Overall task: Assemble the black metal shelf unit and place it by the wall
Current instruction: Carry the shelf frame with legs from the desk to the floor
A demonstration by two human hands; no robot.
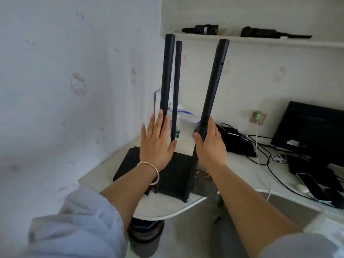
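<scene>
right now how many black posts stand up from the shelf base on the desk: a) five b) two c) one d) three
d: three upright black posts show, the left post by the open left hand, the thinner-looking back post, and the right post against the open right hand.

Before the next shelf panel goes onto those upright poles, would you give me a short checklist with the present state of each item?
1. Three black poles stand up from the base panel: ok.
2. Fourth pole in place: cannot tell; only three show.
3. Poles parallel: not ok; the right one leans away from the left pair.
4. Hands steadying: ok; left hand lies flat against the left pole, right hand flat against the right pole.
5. Loose screws within reach on the table: ok.
6. Joints at the base tight: cannot tell.
</scene>
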